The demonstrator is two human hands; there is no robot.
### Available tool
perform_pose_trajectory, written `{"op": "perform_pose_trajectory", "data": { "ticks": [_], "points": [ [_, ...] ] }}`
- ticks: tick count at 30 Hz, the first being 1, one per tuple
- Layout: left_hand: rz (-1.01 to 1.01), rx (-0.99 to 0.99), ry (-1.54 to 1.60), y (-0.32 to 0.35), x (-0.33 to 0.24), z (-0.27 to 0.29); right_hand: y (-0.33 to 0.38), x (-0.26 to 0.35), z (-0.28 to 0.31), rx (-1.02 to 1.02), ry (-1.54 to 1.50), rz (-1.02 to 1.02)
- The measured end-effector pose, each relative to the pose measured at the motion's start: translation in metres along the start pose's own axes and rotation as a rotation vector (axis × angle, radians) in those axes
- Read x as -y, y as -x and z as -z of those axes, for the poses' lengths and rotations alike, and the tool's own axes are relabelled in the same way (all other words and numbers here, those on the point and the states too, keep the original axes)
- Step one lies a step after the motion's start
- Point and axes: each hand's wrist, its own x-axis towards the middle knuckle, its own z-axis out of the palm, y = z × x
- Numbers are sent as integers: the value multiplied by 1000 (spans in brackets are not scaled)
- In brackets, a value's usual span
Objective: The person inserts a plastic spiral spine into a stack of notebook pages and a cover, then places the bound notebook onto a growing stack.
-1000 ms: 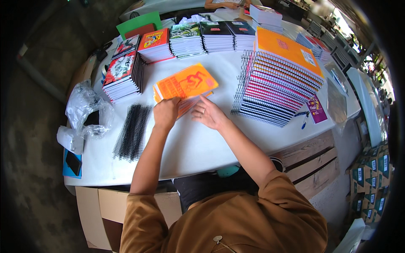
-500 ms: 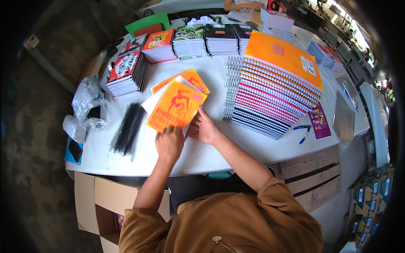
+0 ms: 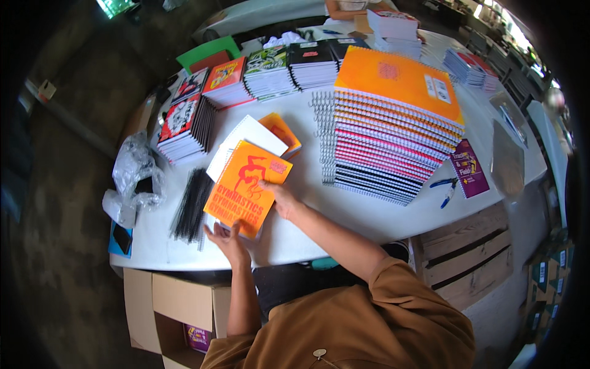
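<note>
White table (image 3: 381,222); orange booklet (image 3: 249,189) pinched at right edge by right fingers (image 3: 271,187), lower edge by left fingers (image 3: 217,234).

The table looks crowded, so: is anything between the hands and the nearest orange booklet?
Nothing visible: the right hand holds the orange booklet at its right edge, and the left hand is at its lower edge. White sheets lie beyond, not between.

We looked down from the wearer's head, left fisheye of the pair, facing forward across the table (image 3: 375,222); brown shirt (image 3: 350,320) nearest, left hand (image 3: 231,246) and right hand (image 3: 284,202) close beyond it.
</note>
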Motion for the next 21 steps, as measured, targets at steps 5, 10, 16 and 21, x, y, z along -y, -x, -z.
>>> {"op": "perform_pose_trajectory", "data": {
  "ticks": [5, 10, 16, 21],
  "points": [
    [216, 350, 744, 2, -18, 6, 69, 24, -24, 282, 112, 335],
    [352, 706, 866, 6, -3, 9, 110, 46, -1, 372, 189, 409],
    [198, 797, 547, -3, -9, -7, 124, 58, 58, 303, 478, 444],
    [253, 766, 490, 6, -18, -28, 128, 53, 70, 201, 171, 371]
  ]
}}
